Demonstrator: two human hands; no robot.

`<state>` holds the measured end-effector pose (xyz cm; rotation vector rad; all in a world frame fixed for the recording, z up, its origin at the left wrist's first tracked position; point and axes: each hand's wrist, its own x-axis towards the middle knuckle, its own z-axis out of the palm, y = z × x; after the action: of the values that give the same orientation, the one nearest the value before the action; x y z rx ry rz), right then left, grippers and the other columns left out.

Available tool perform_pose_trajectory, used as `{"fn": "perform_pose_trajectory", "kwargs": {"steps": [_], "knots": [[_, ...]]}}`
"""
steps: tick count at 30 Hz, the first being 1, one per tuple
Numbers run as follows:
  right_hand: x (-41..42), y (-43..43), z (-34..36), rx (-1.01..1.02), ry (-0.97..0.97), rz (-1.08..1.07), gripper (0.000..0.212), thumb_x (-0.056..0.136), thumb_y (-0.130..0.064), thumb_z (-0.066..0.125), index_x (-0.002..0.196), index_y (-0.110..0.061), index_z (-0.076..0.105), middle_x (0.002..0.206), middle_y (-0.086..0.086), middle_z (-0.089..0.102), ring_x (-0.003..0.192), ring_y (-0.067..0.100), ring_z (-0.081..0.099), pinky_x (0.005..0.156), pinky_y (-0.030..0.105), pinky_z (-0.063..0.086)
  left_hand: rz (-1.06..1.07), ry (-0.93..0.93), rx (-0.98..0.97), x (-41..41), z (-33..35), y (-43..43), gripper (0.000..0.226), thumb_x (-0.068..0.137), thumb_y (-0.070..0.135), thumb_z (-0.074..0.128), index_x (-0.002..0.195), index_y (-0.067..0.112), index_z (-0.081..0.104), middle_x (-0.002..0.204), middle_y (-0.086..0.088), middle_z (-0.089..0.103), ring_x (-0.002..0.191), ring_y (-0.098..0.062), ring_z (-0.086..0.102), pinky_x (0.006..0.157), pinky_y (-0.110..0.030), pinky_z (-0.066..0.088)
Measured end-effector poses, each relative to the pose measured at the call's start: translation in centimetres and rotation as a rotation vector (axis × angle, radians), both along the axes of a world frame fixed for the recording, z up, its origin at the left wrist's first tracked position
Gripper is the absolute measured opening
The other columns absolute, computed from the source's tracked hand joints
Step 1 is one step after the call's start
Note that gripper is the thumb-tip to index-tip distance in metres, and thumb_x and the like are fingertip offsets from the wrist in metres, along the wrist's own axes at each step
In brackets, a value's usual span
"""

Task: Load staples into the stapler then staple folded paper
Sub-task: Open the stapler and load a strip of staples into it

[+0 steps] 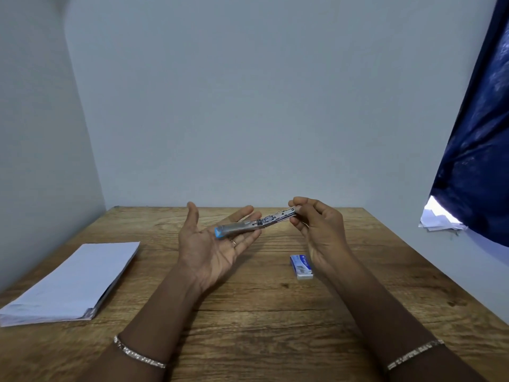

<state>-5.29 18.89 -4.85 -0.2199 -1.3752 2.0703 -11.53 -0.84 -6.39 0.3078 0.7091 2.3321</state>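
A silver stapler [253,224] with a blue end cap is held above the wooden table [248,312], lying nearly level. Its blue end rests on the straight fingers of my left hand [214,244], palm up. My right hand [316,224] pinches the metal front end of the stapler between thumb and fingertips. A small blue and white staple box [301,266] lies on the table just below my right hand. Folded white paper [71,282] in a stack lies at the table's left side.
A pale wall stands right behind the table's far edge and along its left. A dark blue curtain [479,139] hangs at the upper right, with some loose white papers [440,220] under its lower edge.
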Motion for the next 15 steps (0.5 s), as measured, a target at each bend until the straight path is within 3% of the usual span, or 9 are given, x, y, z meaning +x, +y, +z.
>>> {"fn": "perform_pose_trajectory", "kwargs": {"steps": [4, 6, 9, 11, 15], "knots": [[0.4, 0.5, 0.3, -0.025, 0.013, 0.077, 0.024, 0.092, 0.009, 0.058, 0.086, -0.008, 0.075, 0.097, 0.011, 0.077, 0.078, 0.011, 0.066, 0.064, 0.019, 0.057, -0.219, 0.080, -0.086, 0.3, 0.5, -0.5, 0.105, 0.084, 0.074, 0.055, 0.131, -0.020, 0.053, 0.143, -0.036, 0.051, 0.134, -0.046, 0.052, 0.109, -0.047, 0.047], [0.4, 0.4, 0.2, -0.011, 0.008, 0.130, 0.023, 0.092, 0.009, 0.058, 0.089, -0.007, 0.075, 0.098, 0.012, 0.078, 0.078, 0.010, 0.068, 0.066, 0.020, 0.057, -0.271, 0.086, -0.176, 0.6, 0.5, -0.2, 0.092, 0.088, 0.060, 0.060, 0.130, -0.021, 0.053, 0.138, -0.037, 0.054, 0.126, -0.044, 0.060, 0.100, -0.047, 0.054], [0.3, 0.0, -0.2, 0.020, 0.002, 0.207, 0.020, 0.092, 0.009, 0.059, 0.093, -0.004, 0.074, 0.098, 0.013, 0.080, 0.076, 0.010, 0.069, 0.069, 0.020, 0.059, -0.318, 0.171, -0.346, 1.2, 0.4, 0.6, 0.060, 0.092, 0.040, 0.059, 0.123, -0.011, 0.066, 0.126, -0.029, 0.067, 0.100, -0.032, 0.076, 0.078, -0.038, 0.065], [0.0, -0.4, -0.4, 0.054, -0.007, 0.236, 0.018, 0.091, 0.009, 0.061, 0.095, -0.003, 0.074, 0.099, 0.014, 0.080, 0.076, 0.012, 0.069, 0.069, 0.020, 0.059, -0.318, 0.211, -0.441, 1.3, 0.2, 1.0, 0.046, 0.094, 0.033, 0.055, 0.116, -0.003, 0.074, 0.109, -0.021, 0.076, 0.075, -0.023, 0.078, 0.059, -0.028, 0.064], [-0.4, -1.2, -1.3, 0.214, -0.038, 0.182, 0.015, 0.092, 0.001, 0.067, 0.104, -0.008, 0.071, 0.098, 0.017, 0.079, 0.075, 0.019, 0.070, 0.071, 0.026, 0.061, -0.197, 0.234, -0.537, 1.3, -0.3, 1.8, 0.041, 0.105, 0.030, 0.042, 0.107, 0.002, 0.072, 0.067, -0.009, 0.068, 0.038, -0.012, 0.058, 0.032, -0.017, 0.045]]}}
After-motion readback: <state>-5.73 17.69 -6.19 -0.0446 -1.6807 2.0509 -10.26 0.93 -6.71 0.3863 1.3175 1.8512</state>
